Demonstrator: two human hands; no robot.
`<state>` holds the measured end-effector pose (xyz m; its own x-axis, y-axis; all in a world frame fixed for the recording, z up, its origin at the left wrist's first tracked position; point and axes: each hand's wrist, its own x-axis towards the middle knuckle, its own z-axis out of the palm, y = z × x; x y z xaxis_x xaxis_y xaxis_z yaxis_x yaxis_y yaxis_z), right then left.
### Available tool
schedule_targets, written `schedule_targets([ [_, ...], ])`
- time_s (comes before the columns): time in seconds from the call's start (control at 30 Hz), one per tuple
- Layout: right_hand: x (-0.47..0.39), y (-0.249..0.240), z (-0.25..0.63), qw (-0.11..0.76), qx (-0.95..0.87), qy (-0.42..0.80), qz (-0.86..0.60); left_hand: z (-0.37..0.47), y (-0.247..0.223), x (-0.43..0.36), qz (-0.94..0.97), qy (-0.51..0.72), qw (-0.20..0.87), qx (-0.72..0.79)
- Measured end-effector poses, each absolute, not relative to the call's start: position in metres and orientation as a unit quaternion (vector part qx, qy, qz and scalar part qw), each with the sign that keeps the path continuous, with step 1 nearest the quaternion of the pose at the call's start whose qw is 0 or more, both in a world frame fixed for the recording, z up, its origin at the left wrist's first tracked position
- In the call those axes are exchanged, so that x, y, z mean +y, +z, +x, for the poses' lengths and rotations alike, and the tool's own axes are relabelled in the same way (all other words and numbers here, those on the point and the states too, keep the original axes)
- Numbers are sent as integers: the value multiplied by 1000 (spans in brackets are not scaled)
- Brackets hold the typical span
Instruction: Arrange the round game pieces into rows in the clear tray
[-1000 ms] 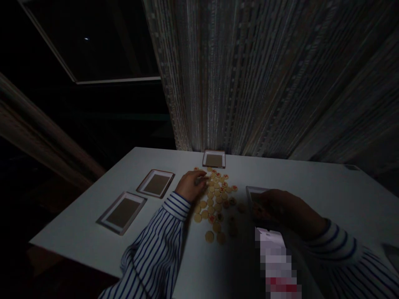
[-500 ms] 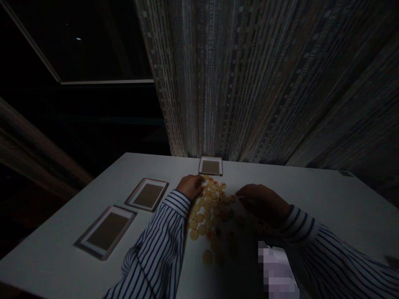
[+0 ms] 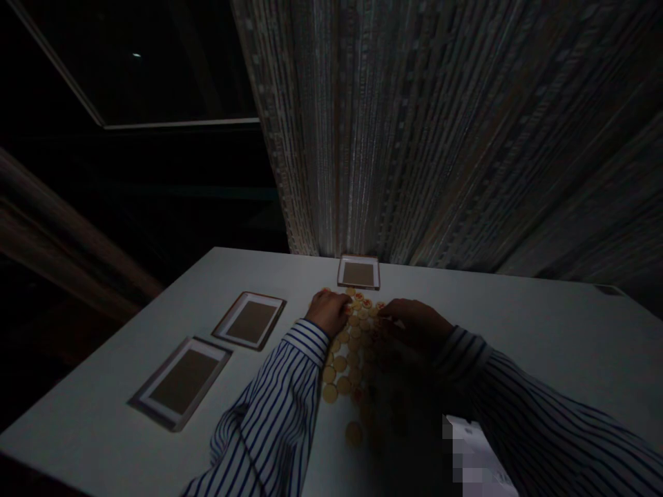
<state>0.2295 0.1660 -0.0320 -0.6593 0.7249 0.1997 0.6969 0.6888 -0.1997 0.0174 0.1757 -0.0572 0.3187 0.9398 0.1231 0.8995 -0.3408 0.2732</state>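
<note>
Round, pale wooden Chinese chess pieces (image 3: 340, 364) lie in a loose heap on the white table. Several show red characters; others are plain side up. At the heap's far left edge is my left hand (image 3: 329, 312), its fingers bent and closed around a piece with a hint of red at the fingertips. More pieces show just behind its knuckles. From the right, my right hand (image 3: 417, 323) reaches over the heap, fingers stretched out to the far pieces and thumb apart beneath. Its shadow darkens the nearer right part of the heap.
Clear-rimmed boxes with brown centres stand on the white table (image 3: 119, 359): one box (image 3: 358, 274) behind the heap, another box (image 3: 249, 321) and a third box (image 3: 181, 379) at left. A pixelated pale object (image 3: 479, 459) lies near my right forearm. A curtain (image 3: 362, 138) hangs behind.
My right hand has moved left and in over the heap, closer to my left hand. My left fingers have closed in on the pieces. The view has shifted slightly.
</note>
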Motion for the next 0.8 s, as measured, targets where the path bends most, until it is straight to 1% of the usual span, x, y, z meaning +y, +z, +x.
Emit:
schedule_targets([
  [0.4, 164, -32, 232, 139, -907, 52, -394, 19, -58, 176, 804, 124, 70, 578],
  [0.63, 160, -31, 237, 165, -909, 60, -379, 19, -59, 175, 804, 124, 71, 578],
  [0.8, 159, -30, 238, 150, -908, 54, -388, 18, -58, 176, 805, 123, 71, 575],
])
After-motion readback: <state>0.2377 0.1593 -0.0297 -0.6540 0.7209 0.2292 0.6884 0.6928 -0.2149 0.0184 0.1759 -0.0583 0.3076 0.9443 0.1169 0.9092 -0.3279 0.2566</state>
